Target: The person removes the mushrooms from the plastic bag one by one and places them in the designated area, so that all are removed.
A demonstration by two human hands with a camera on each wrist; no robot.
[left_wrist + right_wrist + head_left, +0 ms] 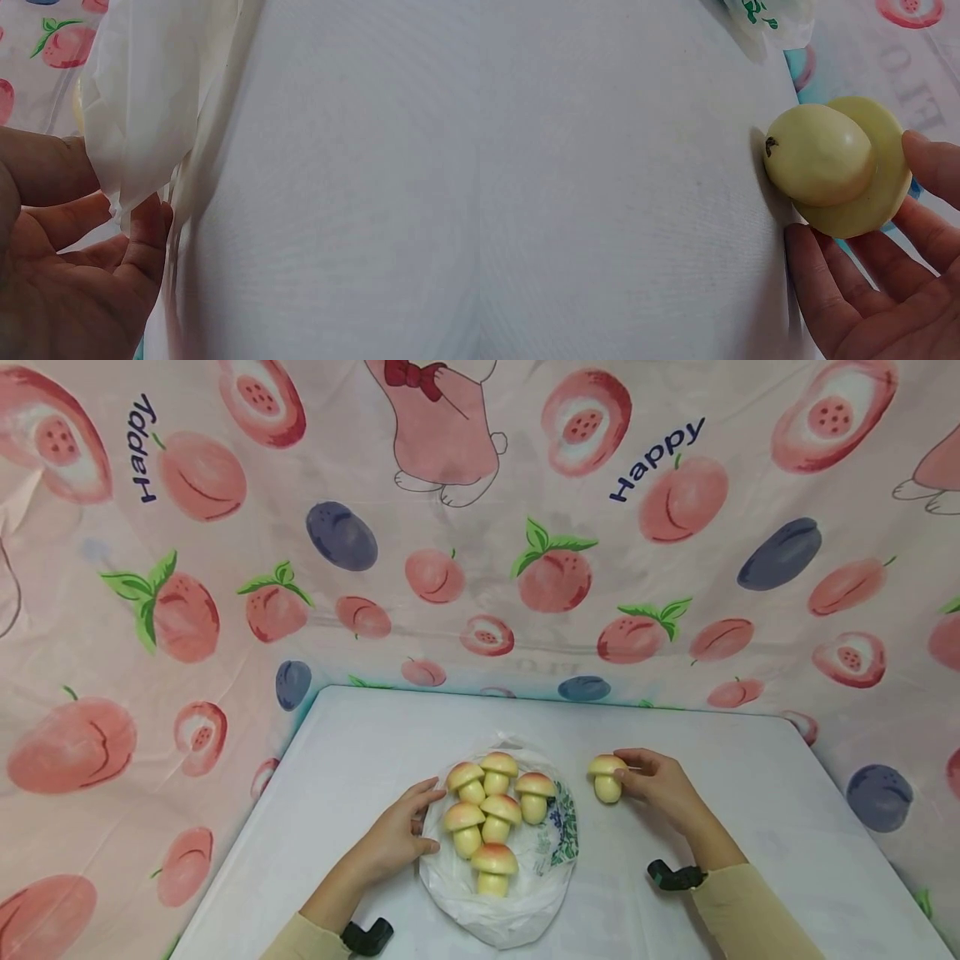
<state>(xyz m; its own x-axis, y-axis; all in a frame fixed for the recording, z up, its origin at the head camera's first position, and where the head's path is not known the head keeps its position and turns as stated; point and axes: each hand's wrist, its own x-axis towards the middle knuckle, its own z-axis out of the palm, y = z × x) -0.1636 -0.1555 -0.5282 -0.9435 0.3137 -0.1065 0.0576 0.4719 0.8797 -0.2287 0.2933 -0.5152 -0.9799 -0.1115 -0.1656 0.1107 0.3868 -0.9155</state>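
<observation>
A plate wrapped in a white plastic bag [536, 906] lies on the table and carries several yellow mushrooms [492, 868] with orange-tinged caps. At its left side my left hand [393, 835] grips the wrapped rim. Thin plastic [142, 97] passes between that hand's thumb and fingers in the left wrist view. To the right of the plate, one more mushroom [607, 789] stands stem down, its cap between the thumb and fingers of my right hand [663, 789]. The right wrist view shows the stem end of this mushroom [817, 154], at or just above the tabletop.
The table has a white cover [622, 910]. Behind and beside it hangs a pink cloth [480, 560] printed with fruit. A green leafy pattern [564, 831] shows on the plate's right side. Black mounts [675, 875] sit at both wrists.
</observation>
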